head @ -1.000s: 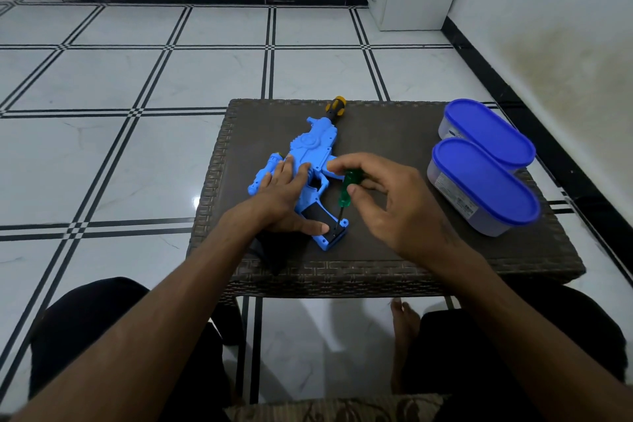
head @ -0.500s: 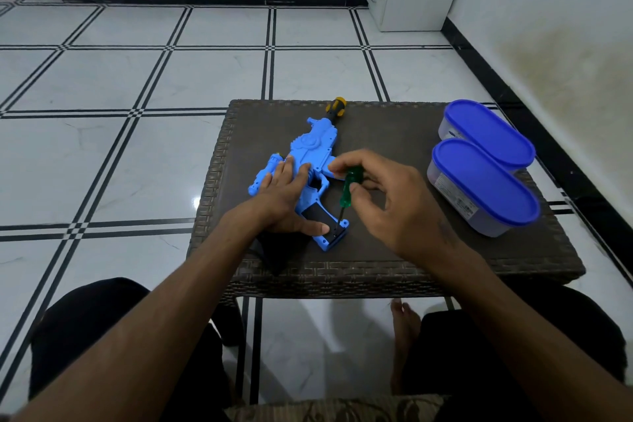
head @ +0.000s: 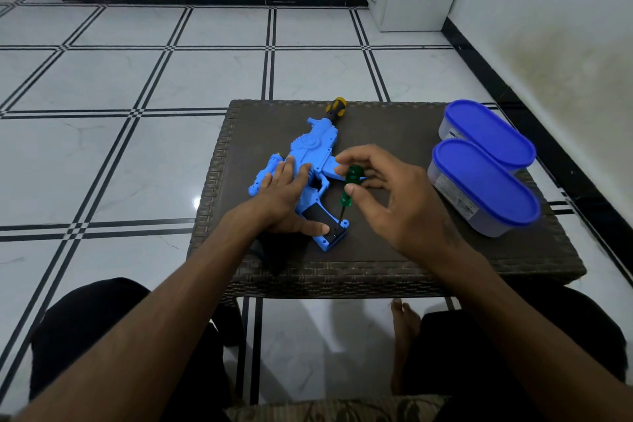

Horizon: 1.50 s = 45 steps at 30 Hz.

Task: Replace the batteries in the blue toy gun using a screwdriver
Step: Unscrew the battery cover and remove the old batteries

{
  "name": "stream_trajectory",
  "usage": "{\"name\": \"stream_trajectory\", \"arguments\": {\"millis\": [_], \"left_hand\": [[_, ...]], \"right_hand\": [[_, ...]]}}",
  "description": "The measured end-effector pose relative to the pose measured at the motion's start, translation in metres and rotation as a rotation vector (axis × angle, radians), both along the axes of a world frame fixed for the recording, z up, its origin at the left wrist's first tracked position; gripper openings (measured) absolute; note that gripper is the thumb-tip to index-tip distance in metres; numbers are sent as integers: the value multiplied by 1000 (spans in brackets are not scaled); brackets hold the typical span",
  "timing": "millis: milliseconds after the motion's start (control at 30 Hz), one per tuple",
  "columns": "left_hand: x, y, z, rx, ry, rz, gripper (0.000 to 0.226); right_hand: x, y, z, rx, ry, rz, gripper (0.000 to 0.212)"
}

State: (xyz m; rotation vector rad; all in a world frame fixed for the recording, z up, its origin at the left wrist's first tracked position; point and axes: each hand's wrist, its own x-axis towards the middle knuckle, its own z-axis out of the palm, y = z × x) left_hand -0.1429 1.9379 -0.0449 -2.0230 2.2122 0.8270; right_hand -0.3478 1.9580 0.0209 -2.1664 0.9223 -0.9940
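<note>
1. While lying flat on the dark woven table (head: 394, 260), the blue toy gun (head: 313, 152) points its tip toward 12 o'clock and its grip toward 6 o'clock.
2. Left hand (head: 286, 195): pressed flat on the gun's middle, fingers straight and a little spread, thumb stretched along the black part of the grip toward 3 o'clock.
3. Right hand (head: 394, 195): at 3 o'clock from the gun, thumb and fingertips pinching the green screwdriver (head: 349, 187) by its handle.
4. Screwdriver standing nearly upright, thin metal end down on the bottom of the grip, right by the left thumb.
5. Covered by the left palm: the gun's trigger part. Too small to see: any screw under the metal end.
6. At the gun's 12 o'clock end: a yellow and black tip (head: 336, 108), hard to make out.
7. At 3 o'clock on the table: two tubs with blue lids (head: 483, 181), touching each other.
8. White label on the near tub's side, with writing too blurry to read.
</note>
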Motion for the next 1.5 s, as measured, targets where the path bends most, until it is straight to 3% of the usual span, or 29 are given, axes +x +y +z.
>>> {"name": "stream_trajectory", "arguments": {"millis": [267,433,567,767,967,1100,1500], "left_hand": [[0,0,0,3,11,-3,122],[0,0,0,5,-1,-2,122],[1,-1,-2,-6,23,2,122],[0,0,-1,-12,25,4,121],[0,0,0,1,-2,-1,122],[0,0,0,2,17,3,122],[0,1,2,17,20,2,122]], "right_hand": [[1,2,-3,-7,-22,0,20],[1,1,-3,36,0,22,35],[2,3,-5,-58,36,74,32],[2,2,-9,-14,29,46,25],[2,3,-1,96,-24,37,32],[0,4,-2,75,-54,58,26],[-1,4,-2,10,-37,70,34]]}}
